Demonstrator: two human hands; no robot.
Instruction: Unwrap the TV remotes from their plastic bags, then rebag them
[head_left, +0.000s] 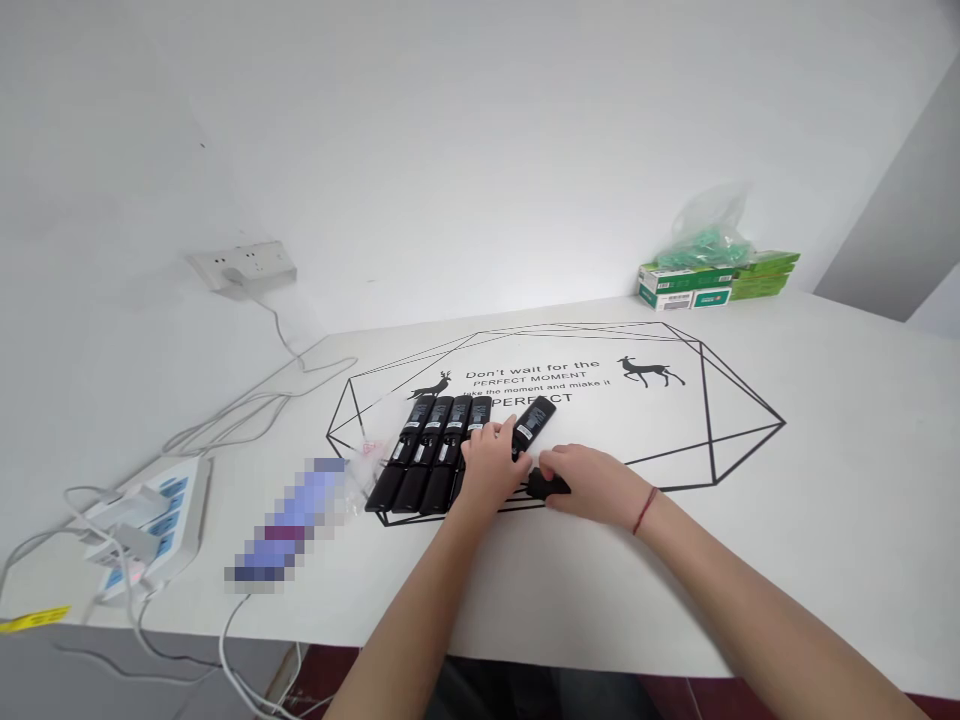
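Note:
Several slim black remote controls (pixel 424 450), apparently back side up with small labels, lie side by side in a row. To their right, another black remote control (pixel 535 418) sits at a slant. My left hand (pixel 491 458) has its fingers curled around the lower part of this slanted one and partly covers the end of the row. Close beside it, my right hand (pixel 592 483) is closed on a dark black piece (pixel 546 485). Whether that piece is joined to the slanted remote is hidden by my fingers.
A blurred-out phone-like object (pixel 289 520) and a clear plastic bag (pixel 365 475) lie left of the row. Further left are a white power strip (pixel 169 525) and loose cables. Green-and-white boxes (pixel 686 285) stand at the back right against the wall.

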